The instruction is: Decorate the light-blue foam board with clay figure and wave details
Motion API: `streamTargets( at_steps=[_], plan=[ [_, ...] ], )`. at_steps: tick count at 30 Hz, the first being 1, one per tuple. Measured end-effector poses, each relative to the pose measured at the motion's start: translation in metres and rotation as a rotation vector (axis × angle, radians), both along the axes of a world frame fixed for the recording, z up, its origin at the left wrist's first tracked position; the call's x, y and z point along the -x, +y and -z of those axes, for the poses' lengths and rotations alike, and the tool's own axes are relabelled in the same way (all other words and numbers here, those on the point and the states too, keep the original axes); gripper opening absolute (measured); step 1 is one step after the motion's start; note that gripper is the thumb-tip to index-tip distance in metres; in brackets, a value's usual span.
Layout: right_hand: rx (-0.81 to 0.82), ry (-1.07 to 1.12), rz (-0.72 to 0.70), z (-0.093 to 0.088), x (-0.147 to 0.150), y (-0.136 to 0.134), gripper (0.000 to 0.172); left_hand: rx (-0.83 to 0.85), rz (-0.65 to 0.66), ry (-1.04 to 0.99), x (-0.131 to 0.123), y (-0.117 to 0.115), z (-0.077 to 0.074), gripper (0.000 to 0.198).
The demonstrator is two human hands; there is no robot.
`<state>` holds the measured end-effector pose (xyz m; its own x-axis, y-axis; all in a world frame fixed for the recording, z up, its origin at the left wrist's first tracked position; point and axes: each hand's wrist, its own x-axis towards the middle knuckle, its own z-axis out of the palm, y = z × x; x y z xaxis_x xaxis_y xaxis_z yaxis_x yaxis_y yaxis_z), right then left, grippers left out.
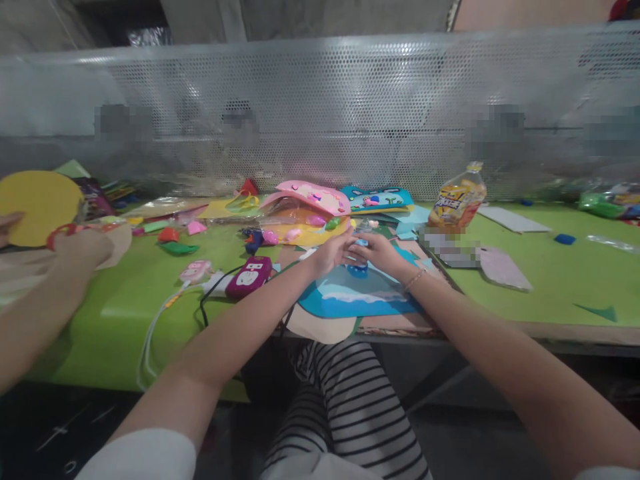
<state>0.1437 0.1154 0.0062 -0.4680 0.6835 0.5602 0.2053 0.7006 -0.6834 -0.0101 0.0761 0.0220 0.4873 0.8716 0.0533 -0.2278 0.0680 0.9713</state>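
My left hand (331,255) and my right hand (379,253) meet at the fingertips above a blue paper cutout (340,297). Their fingers are bent and pressed together; whatever is between them is too small or hidden to name. Just under the fingers sits a small dark blue piece (357,270) with light dots, partly covered. A wavy white and pale band runs along the cutout's lower part. Beneath the cutout lies a beige paper piece (320,325), which sticks out over the table's front edge.
Behind my hands lie a pink decorated cutout (313,197) and a blue one (377,199). A drink bottle (457,200) and a phone (505,269) are to the right. A purple power bank (249,277) with cables lies left. A co-worker's hand (83,247) holds red scissors (63,231).
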Motion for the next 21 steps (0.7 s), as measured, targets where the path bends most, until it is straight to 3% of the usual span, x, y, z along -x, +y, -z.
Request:
streamTargets(
  at_steps=[5,9,14,18,21],
  plan=[
    [0.004,-0.04,-0.025,-0.005,-0.003,-0.005,0.033,-0.032,-0.007,0.077,0.002,0.003,0.003,0.061],
    [-0.032,-0.064,-0.038,-0.004,-0.003,-0.004,0.033,-0.112,-0.118,0.169,0.002,0.004,0.007,0.05],
    [-0.153,-0.191,-0.053,0.002,-0.005,0.004,0.032,-0.089,-0.211,0.162,0.002,0.005,0.007,0.046],
    [-0.242,-0.179,-0.107,0.005,-0.009,0.008,0.065,-0.068,-0.217,0.094,0.005,0.008,0.005,0.037],
    [-0.292,-0.112,-0.05,0.007,-0.01,0.01,0.066,-0.063,-0.225,0.051,0.008,0.01,0.005,0.025]
  ],
)
